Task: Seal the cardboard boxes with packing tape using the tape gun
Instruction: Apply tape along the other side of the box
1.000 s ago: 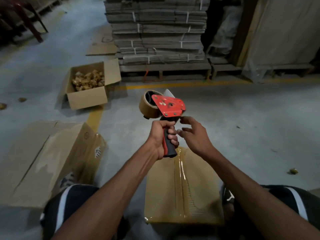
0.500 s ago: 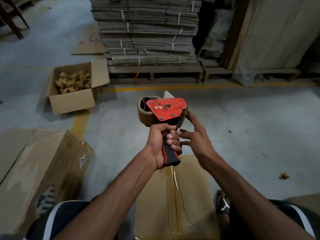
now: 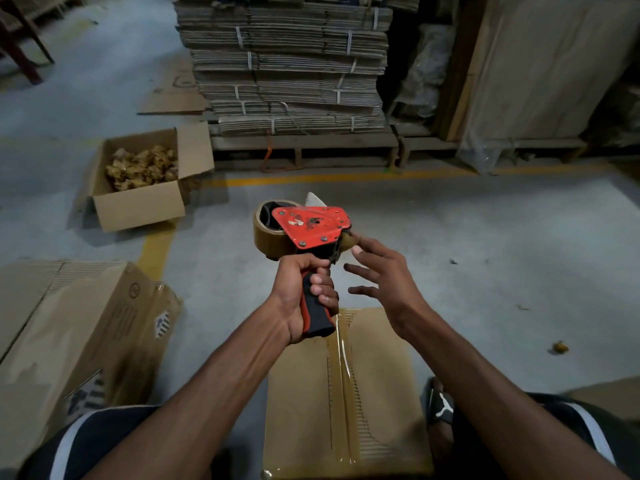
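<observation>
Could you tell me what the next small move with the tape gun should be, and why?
Probably pinch the tape end free at the gun's front: the left hand grips the tape gun above the taped box, while the right hand touches the tape there with straight fingers.

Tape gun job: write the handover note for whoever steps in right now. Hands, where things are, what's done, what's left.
Left hand: grips the tape gun by its handle, held up in the air above the floor.
Right hand: fingers spread, fingertips at the tape end at the gun's front; holds nothing.
Box between the knees: closed, one strip of tape along its centre seam.
Larger box on the left: lying on its side, glossy tape on it; whether it is fully sealed cannot be told.
Open box further out: flaps up, filled, untaped.
Left to do: free the tape end, then seal any remaining boxes.
</observation>
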The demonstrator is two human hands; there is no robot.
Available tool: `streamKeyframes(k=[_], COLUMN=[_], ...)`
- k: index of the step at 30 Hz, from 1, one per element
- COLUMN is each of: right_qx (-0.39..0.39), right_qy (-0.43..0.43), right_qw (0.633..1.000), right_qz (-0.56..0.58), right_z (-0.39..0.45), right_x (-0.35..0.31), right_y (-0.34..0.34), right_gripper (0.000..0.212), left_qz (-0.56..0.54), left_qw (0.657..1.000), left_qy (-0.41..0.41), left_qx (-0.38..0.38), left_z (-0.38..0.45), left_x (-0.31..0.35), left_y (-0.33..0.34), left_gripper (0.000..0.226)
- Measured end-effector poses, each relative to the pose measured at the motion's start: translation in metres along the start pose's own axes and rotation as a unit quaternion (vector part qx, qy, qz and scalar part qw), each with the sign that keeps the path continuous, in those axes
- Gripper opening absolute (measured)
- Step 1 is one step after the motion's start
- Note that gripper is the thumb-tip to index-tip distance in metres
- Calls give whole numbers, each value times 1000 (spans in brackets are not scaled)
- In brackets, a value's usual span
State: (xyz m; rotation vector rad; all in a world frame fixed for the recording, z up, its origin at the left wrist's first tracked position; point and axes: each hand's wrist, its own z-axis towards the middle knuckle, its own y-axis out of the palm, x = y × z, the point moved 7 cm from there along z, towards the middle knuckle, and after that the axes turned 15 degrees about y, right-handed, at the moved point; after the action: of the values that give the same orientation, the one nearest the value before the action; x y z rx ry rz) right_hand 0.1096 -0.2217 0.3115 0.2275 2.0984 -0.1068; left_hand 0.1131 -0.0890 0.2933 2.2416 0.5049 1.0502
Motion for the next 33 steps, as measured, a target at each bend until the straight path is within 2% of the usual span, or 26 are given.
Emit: streamKeyframes(k=[9, 15, 20, 25, 28, 33], right_qx=[37, 84, 135, 152, 136, 85], right_qy=[19, -5, -15, -21, -41, -68], right_qw=[999, 996, 990, 987, 989, 994], right_qz=[1, 29, 32, 35, 29, 5], right_z=[1, -1, -3, -6, -8, -12], right_x=[1, 1, 0, -3, -4, -10], right_y=[-5, -11, -17, -20, -16, 1], right_gripper=[22, 11, 28, 30, 31, 50], left_qz=[-17, -9, -8, -8, -10, -12], left_qw=[1000, 1000, 1000, 1000, 1000, 1000], left_qy=[11, 9, 4, 0, -2, -4], left_qx=[11, 8, 2, -2, -4, -7], left_z=[2, 2, 1, -2, -2, -3], left_x=[8, 6, 2, 1, 2, -1], left_y=[-4, -2, -1, 1, 2, 5], left_gripper=[26, 26, 25, 26, 26, 27])
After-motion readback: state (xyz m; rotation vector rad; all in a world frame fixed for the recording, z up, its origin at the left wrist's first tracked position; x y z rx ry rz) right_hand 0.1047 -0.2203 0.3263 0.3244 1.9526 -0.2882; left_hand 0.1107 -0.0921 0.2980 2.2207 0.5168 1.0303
